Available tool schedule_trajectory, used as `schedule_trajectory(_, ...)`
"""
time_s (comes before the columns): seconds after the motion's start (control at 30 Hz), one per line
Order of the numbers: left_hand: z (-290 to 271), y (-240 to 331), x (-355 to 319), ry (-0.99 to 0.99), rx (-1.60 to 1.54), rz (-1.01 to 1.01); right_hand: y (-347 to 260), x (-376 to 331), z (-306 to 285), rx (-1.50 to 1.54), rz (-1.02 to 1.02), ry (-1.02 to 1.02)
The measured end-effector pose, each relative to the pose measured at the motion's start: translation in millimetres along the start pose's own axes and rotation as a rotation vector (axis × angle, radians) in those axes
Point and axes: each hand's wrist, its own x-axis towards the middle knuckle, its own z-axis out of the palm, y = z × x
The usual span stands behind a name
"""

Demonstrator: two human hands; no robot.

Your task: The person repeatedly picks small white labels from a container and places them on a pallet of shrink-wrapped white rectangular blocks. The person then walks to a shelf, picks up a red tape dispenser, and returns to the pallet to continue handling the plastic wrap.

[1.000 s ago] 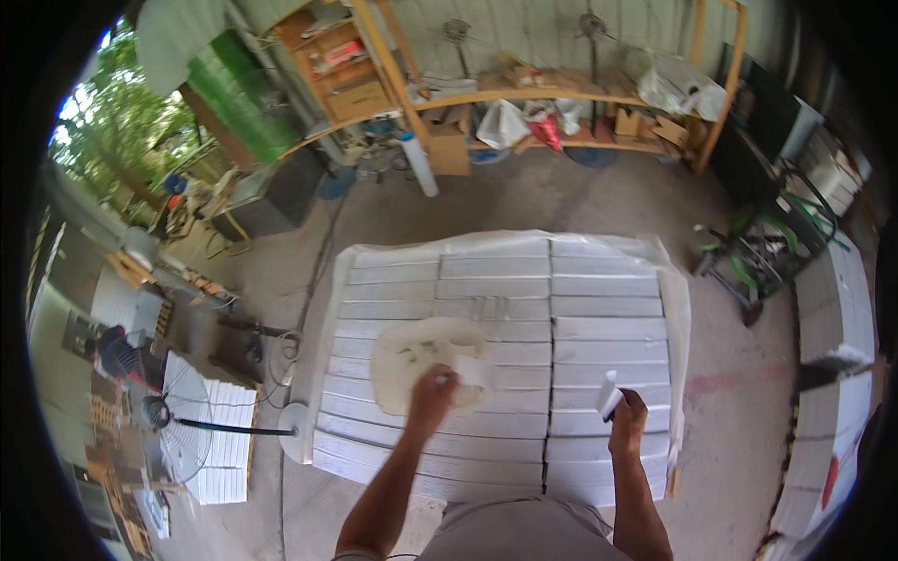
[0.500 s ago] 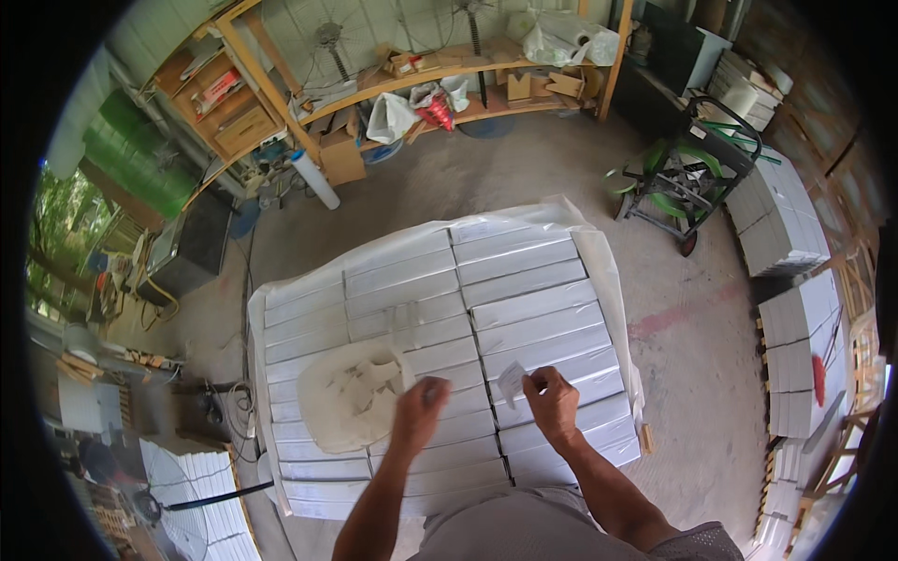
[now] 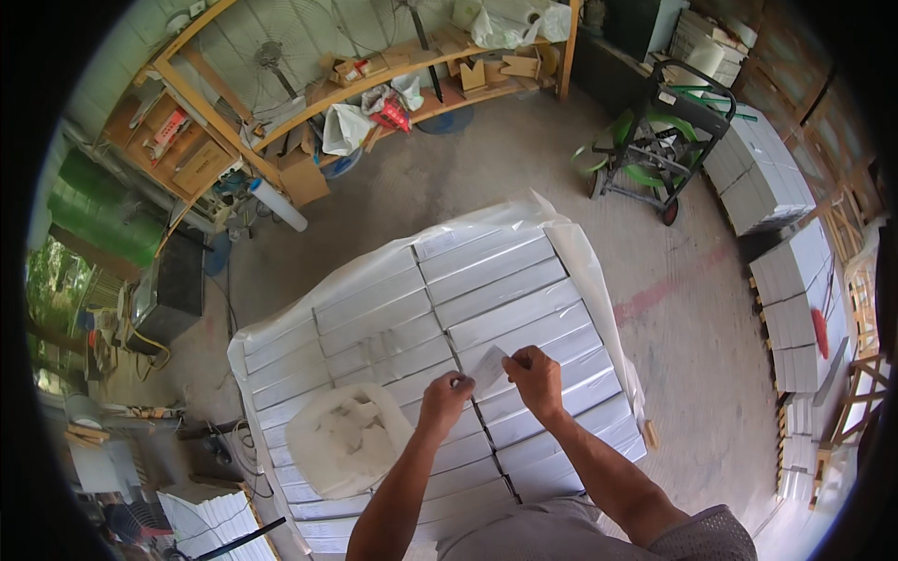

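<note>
My right hand point(image 3: 535, 379) pinches a small whitish label-like slip point(image 3: 486, 370) by its right side, above the stack of boxes. Close by on the left, my left hand point(image 3: 446, 402) has its fingers curled together at the slip's lower left edge; what sits between those fingertips is too small to make out. Beneath both hands lie rows of long, flat white boxes point(image 3: 510, 330). Clear plastic film point(image 3: 599, 271) hangs round the sides of the stack. Left of my left forearm, a pale, translucent plastic tub point(image 3: 309, 447) with scraps in it rests on the boxes.
A black wheeled cart point(image 3: 669, 140) with green strapping stands at the far right. White stacks point(image 3: 790, 309) on pallets line the right side. At the back is a wooden shelf point(image 3: 374, 82) with bags and cardboard. A black cabinet point(image 3: 168, 297) stands at left.
My left hand has moved up and right, closing in on the slip. My right hand has shifted slightly up and left with the slip. The whole view has turned somewhat.
</note>
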Motion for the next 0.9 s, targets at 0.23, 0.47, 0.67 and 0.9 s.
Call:
schedule_trajectory(0.23, -21.1, 15.9, 81.0, -0.007, -0.086, -0.082, 14.7, 64.9, 24.4, 0.225, 0.178, -0.055)
schedule_trajectory(0.47, -39.5, 20.6, 199.1, 0.126, 0.05, 0.087, 24.4, 162.6, 79.6, -0.134, -0.007, 0.092)
schedule_trajectory(0.67, -52.2, 26.9, 273.3, 0.262, 0.339, 0.111, 25.1, 224.2, 124.0, -0.304, -0.284, 0.194)
schedule_trajectory(0.9, -48.0, 36.6, 307.8, 0.287, 0.533, 0.046, 41.9, 256.4, 148.7, -0.457, -0.405, 0.289)
